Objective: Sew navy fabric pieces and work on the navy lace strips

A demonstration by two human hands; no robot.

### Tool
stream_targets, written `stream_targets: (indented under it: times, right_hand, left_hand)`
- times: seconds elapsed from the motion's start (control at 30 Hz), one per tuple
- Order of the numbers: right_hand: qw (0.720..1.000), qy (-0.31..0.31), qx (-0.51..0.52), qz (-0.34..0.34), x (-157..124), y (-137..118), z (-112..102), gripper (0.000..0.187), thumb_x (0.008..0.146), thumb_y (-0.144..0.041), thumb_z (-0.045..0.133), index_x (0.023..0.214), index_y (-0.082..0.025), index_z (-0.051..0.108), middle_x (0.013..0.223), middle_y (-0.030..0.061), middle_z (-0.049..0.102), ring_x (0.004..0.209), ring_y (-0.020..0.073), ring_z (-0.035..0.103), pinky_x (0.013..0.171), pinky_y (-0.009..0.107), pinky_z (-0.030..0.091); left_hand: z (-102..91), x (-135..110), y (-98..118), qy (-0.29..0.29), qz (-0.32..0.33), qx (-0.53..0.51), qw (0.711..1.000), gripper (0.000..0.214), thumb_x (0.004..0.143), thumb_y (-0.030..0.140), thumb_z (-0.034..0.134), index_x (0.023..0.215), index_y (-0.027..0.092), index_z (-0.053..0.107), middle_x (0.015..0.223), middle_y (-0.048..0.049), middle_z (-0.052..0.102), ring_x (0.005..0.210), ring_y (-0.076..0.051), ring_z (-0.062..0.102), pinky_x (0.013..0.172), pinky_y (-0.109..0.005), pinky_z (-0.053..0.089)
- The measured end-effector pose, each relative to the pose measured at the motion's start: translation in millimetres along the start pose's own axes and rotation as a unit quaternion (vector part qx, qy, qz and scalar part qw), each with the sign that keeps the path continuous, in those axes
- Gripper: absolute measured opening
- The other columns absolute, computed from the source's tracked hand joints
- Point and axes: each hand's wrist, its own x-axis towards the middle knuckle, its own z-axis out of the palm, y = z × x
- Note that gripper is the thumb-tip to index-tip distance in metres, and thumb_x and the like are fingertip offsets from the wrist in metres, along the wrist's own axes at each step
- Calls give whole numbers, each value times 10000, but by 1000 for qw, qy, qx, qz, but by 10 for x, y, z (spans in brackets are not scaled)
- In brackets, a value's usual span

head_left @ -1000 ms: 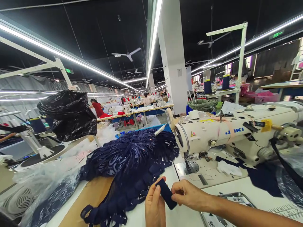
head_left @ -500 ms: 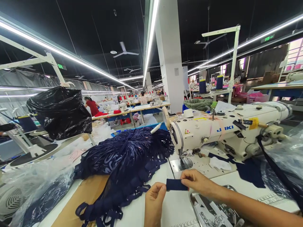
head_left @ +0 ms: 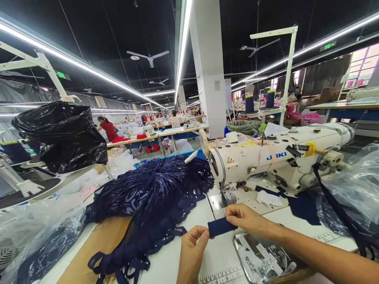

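A short dark navy fabric strip [head_left: 220,227] is stretched between my two hands above the white table, just in front of the sewing machine. My left hand [head_left: 194,248] pinches its left end between thumb and fingertips. Its right end is gripped by my right hand [head_left: 241,216], which sits a little higher, so the strip tilts upward to the right. Beyond the strip stands the white sewing machine [head_left: 251,159], its needle and presser foot over a metal plate [head_left: 216,202]. To the left lies a big heap of navy straps and fabric pieces [head_left: 151,189].
A metal tray [head_left: 260,256] with printed labels lies below my right forearm. Navy scraps [head_left: 304,207] and a white cloth scrap [head_left: 269,198] are right of the needle area. Brown cardboard [head_left: 97,252] lies under the heap. A black plastic bag [head_left: 63,136] hangs at left. Co-workers are far back.
The fabric strip has gone from nearly level to tilted, its right end raised with my right hand. The whole view has shifted slightly. Both hands keep their hold.
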Motion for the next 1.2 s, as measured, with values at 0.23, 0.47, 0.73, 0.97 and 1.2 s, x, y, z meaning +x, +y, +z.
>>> stream_targets:
  times: [0.23, 0.47, 0.73, 0.97, 1.2]
  right_hand:
    - [1000, -9, -18, -7, -2, 7, -23, 141, 654, -283, 480, 596, -161, 439, 546, -54, 382, 528, 83, 330, 512, 216, 246]
    - [999, -16, -34, -1, -33, -33, -42, 119, 668, -239, 477, 591, -156, 439, 563, -45, 399, 538, 84, 338, 504, 206, 262]
    - [940, 88, -221, -244, -112, 59, -41, 135, 820, -180, 426, 717, -164, 512, 667, 14, 537, 631, 134, 484, 566, 249, 386]
    - [621, 81, -531, -571, -242, 13, -78, 226, 838, -68, 362, 856, -104, 585, 836, 120, 633, 606, 157, 507, 584, 337, 409]
    - [588, 77, -564, -575, -215, 52, -91, 259, 830, -60, 360, 814, -101, 615, 819, 105, 645, 623, 164, 539, 621, 347, 439]
  left_hand:
    - [-19, 24, -64, -17, -5, 2, 1000, 327, 607, 480, 661, 580, 155, 628, 563, -19, 565, 629, -183, 485, 677, -261, 357]
    - [-68, 68, -147, -61, -17, 18, 998, 332, 626, 481, 634, 576, 154, 613, 587, -20, 576, 647, -183, 482, 685, -267, 347]
    - [-63, 68, -124, -32, 16, 27, 999, 351, 651, 518, 617, 624, 168, 603, 583, -21, 588, 658, -195, 512, 701, -281, 357]
    - [-23, -4, -7, -120, -60, -136, 981, 403, 680, 522, 590, 699, 123, 643, 620, -63, 603, 638, -180, 499, 681, -294, 361]
    - [-68, 64, -129, -132, -41, -65, 988, 359, 605, 469, 691, 755, 145, 659, 646, -57, 635, 679, -194, 539, 725, -293, 379]
